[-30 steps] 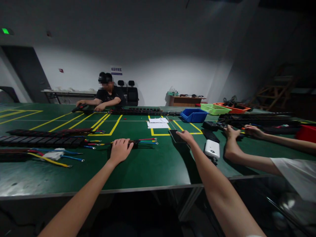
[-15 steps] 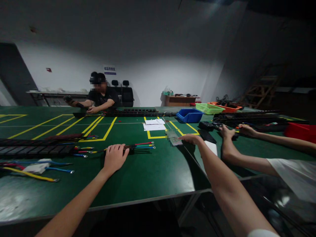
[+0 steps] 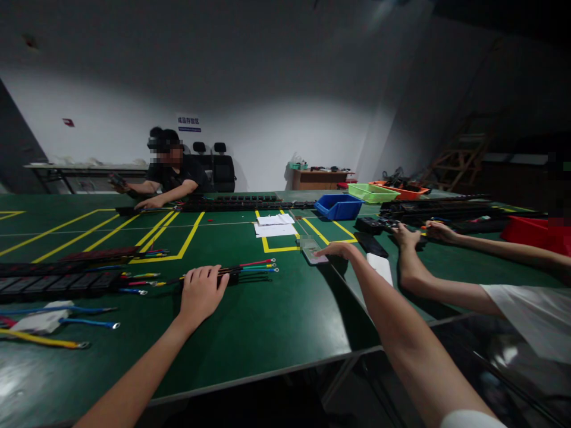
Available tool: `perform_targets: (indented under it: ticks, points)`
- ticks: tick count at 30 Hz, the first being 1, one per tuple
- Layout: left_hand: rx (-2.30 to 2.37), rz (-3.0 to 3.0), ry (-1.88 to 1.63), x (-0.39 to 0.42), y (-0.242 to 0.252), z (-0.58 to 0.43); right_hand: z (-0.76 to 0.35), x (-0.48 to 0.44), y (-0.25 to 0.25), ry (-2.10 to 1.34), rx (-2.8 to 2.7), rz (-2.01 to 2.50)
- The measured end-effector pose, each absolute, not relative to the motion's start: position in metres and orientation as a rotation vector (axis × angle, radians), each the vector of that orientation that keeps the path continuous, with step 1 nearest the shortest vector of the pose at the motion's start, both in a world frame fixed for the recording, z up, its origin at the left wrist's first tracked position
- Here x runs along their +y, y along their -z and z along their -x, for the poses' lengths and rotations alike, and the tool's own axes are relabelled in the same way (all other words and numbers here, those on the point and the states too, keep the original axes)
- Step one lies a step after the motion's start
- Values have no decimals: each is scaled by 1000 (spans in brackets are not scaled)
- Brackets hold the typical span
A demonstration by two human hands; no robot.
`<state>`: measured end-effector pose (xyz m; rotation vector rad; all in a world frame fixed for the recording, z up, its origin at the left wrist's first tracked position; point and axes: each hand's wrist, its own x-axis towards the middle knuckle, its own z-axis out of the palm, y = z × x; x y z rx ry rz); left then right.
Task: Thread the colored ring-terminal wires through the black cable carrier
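Note:
On the green table, my left hand (image 3: pixel 203 297) lies over a dark wire bundle (image 3: pixel 243 269), with its fingers curled across it and the thumb along the near side. Red, yellow and blue wire ends with ring terminals stick out to the right of that hand. Further right, my right hand (image 3: pixel 336 249) reaches down to a flat phone (image 3: pixel 314 254) lying on the table. One finger stretches onto its pale screen; the other fingers are partly hidden behind the hand.
Black slotted strips (image 3: pixel 66 284) and thick cables (image 3: pixel 44 340) lie at left. Papers (image 3: pixel 275 226), a blue bin (image 3: pixel 339 207) and a green basket (image 3: pixel 372 192) stand beyond. A co-worker's hands (image 3: pixel 407 236) work at right, near a red bin (image 3: pixel 530 235). Another person (image 3: pixel 172 172) sits across the table.
The view has swung slightly to the right. My left hand stays on the wire bundle, and my right hand stays at the phone. The person across has shifted their hands.

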<state>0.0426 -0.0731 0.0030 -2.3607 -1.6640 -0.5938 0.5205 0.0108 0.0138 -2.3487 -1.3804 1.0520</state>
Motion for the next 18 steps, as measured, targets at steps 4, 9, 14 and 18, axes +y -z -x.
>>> perform_targets:
  ticks: [4,9,14,18]
  points:
    - [-1670,2362,586,-74,-4,-43,-517,6,-16,-989,-1370,2331]
    - [-1671,2369,590,-74,-4,-43,-501,-2,-24,-722,-1371,2207]
    - [-1656,2358,568,-71,-3,-42,-445,-3,-27,-466,-1490,1979]
    - [-1639,2373,551,-66,-4,-41,-388,-7,-22,-472,-1718,1761]
